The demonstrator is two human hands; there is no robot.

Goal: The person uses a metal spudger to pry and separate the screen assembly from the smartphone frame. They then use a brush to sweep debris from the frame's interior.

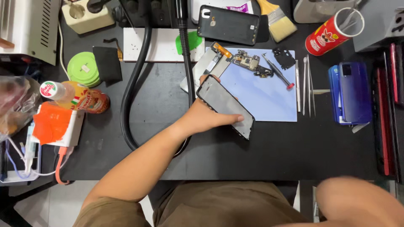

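Black workbench is lying below; left hand (pixel 208 115) is gripping the phone screen (pixel 226 106), long axis slanting down-right over the blue mat (pixel 269 96); right hand out of view

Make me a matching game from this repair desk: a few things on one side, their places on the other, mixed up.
Things:
1. phone screen
2. paintbrush
3. tweezers
4. blue phone

Places:
A. top edge of desk, by the red can
B. far right of the blue mat
C. in the left hand
D. just right of the blue mat

Pairs: 1-C, 2-A, 3-D, 4-B
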